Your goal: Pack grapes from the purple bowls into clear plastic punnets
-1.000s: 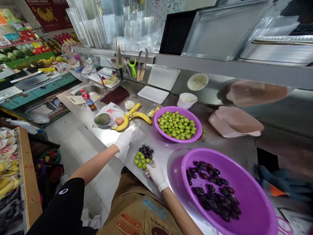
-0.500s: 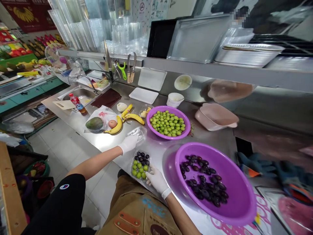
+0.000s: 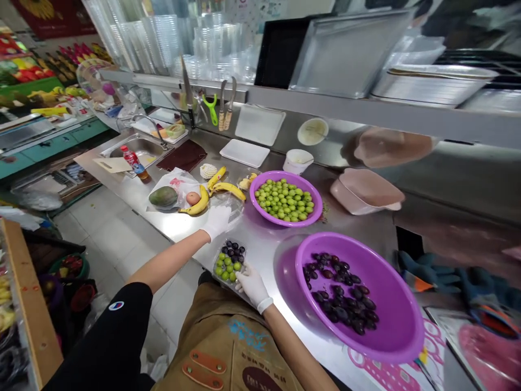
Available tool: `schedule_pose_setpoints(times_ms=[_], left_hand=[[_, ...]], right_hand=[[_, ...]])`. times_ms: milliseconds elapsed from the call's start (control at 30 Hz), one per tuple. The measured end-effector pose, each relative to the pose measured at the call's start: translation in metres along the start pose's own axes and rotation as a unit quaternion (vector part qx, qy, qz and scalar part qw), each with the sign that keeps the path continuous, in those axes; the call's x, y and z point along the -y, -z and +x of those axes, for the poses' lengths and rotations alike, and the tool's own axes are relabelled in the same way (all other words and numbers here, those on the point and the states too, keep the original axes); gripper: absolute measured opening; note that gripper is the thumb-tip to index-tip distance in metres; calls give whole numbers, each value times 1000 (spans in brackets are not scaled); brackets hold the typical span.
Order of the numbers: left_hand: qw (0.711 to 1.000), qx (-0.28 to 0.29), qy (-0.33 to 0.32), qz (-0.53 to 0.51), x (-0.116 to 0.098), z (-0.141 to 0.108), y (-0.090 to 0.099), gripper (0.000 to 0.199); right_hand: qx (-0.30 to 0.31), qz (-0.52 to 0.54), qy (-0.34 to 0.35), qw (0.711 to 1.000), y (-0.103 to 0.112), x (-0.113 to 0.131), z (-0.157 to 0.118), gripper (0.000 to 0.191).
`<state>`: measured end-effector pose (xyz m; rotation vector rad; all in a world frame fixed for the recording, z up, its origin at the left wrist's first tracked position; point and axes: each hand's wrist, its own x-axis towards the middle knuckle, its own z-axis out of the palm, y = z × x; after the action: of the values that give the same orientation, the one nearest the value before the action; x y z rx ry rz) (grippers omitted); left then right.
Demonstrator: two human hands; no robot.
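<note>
A clear plastic box (image 3: 228,259) with dark grapes at its far end and green ones at its near end lies at the counter's front edge. My right hand (image 3: 253,284), in a white glove, pinches its right side. Farther back, my left hand (image 3: 217,220), also gloved, is on a clear plastic lid (image 3: 235,209); its fingertips are hard to make out. To the right are a purple bowl of green grapes (image 3: 285,200) and a larger purple basin (image 3: 401,304) holding dark grapes.
Bananas (image 3: 228,188), a mango (image 3: 163,196) on a plastic bag and a red-capped bottle (image 3: 134,163) stand left of the bowl. A pink tub (image 3: 364,190), white cup (image 3: 298,161) and white tray (image 3: 245,153) line the back, below a shelf (image 3: 325,106).
My left hand has moved slightly right and away from me, over the clear lid. The box and my right hand have shifted a little left and farther back; the camera view has shifted too.
</note>
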<state>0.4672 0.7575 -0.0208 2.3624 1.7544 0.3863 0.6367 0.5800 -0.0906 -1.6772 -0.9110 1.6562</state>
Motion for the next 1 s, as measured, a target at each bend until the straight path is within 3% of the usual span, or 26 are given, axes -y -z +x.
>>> schedule_pose_setpoints(times_ms=[133,267,333,433,567,633,700,800,867,933,1000], left_hand=[[994,-90,54,18,4,-18,33,24],[975,-190,111,3,0,-70,54,21],[976,-176,125,-22,-12,-98,53,20],[977,-165,125,-44,-32,-121,35,19],[979,-161,115,-39,-44,-138,9,22],[979,-161,117,-51,-51,-152,1,22],[979,-154,107,-81,-66,-168,-4,21],[982,-113,73,-129,-92,-188,-12,22],[986,-72,44,-146,-97,-190,-20,26],[991,-21,10,-134,-94,-179,-34,29],[992,25,-22,-118,-91,-163,-50,31]], right_hand=[[1,-3,3,1000,-39,15,26,54],[16,-7,19,1000,-82,42,46,49],[26,-9,41,999,-90,60,51,41],[35,-4,76,996,-81,82,61,33],[35,39,67,996,-46,76,68,43],[16,87,60,994,-19,61,50,44],[-21,106,78,991,17,49,12,40],[-116,76,149,979,70,47,-66,28],[-206,38,209,955,101,56,-108,25],[-320,-10,248,914,136,64,-132,27],[-419,-74,239,873,178,64,-144,30]])
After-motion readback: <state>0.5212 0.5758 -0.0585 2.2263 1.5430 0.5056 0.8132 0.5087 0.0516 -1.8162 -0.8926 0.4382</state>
